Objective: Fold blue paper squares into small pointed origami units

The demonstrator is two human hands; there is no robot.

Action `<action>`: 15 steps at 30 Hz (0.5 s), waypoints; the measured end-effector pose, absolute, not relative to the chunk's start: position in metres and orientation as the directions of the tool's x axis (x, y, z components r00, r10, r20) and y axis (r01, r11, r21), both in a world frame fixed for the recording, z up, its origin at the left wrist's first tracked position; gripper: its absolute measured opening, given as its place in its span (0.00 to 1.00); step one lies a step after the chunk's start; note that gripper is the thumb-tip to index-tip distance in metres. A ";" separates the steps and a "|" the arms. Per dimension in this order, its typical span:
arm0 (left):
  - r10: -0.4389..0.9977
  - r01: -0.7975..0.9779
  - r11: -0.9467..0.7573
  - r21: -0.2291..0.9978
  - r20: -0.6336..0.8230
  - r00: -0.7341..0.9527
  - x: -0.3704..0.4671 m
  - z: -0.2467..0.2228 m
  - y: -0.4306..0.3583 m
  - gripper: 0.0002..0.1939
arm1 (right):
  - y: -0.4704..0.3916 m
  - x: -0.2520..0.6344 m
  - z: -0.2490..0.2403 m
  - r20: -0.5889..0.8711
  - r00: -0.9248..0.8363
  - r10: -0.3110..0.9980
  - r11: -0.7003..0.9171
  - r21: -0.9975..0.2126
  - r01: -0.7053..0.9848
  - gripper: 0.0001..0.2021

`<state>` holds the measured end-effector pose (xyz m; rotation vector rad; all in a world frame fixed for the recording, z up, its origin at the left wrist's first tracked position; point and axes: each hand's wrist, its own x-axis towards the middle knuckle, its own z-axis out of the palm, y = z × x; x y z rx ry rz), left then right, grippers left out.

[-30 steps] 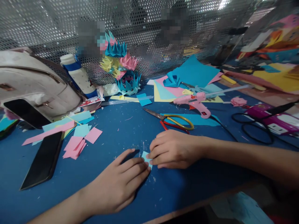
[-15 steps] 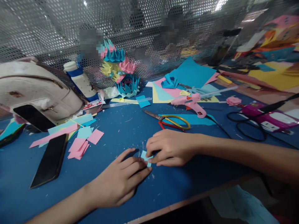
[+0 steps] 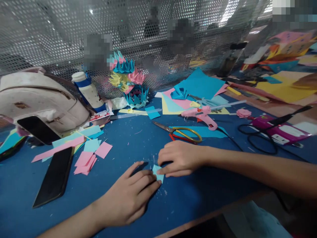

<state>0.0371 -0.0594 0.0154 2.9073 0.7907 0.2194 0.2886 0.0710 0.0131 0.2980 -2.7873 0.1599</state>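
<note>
A small light blue square of paper [image 3: 158, 177] lies on the blue tabletop [image 3: 119, 148], between my two hands. My left hand [image 3: 132, 191] comes from the lower left, palm down, and its fingertips hold the paper's left and near edges. One of its fingers stretches away from the sheet. My right hand [image 3: 179, 158] reaches in from the right with bent fingers, a fingertip pressing on the paper's right side. The fingers partly cover the sheet. Beyond my right hand lie scissors [image 3: 187, 134] with yellow and red handles.
Pink paper squares [image 3: 85, 163] and a black phone [image 3: 53, 177] lie at left, before a pale backpack [image 3: 42, 96] and bottle [image 3: 88, 91]. Folded-paper flowers [image 3: 136, 96] stand behind. A pink glue gun [image 3: 201, 115] with a cord and a purple power strip [image 3: 278, 129] are at right.
The whole view has shifted slightly, so things sit a little lower. The light blue paper shows slightly more between my fingers. Both hands stay on it.
</note>
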 end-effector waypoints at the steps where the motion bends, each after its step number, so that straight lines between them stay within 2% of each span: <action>1: 0.500 0.484 -0.864 0.141 0.114 0.859 0.037 0.015 -0.059 0.25 | 0.071 0.288 0.011 0.355 -0.913 -0.200 0.976 -0.008 -0.217 0.11; 3: 0.476 0.463 -0.878 0.119 0.135 0.869 0.037 0.015 -0.059 0.25 | 0.071 0.289 0.010 0.371 -0.906 -0.204 0.979 0.077 -0.189 0.11; 5: 0.469 0.457 -0.883 0.108 0.149 0.871 0.037 0.015 -0.058 0.25 | 0.073 0.290 0.011 0.361 -0.913 -0.192 0.981 0.092 -0.170 0.11; 12: 0.533 0.515 -0.843 0.158 0.110 0.839 0.041 0.016 -0.059 0.22 | 0.071 0.294 0.015 0.360 -0.917 -0.171 0.985 0.070 -0.156 0.11; 15: 0.570 0.543 -0.817 0.193 0.131 0.811 0.042 0.015 -0.059 0.23 | 0.069 0.292 0.013 0.380 -0.912 -0.153 0.984 -0.024 -0.175 0.11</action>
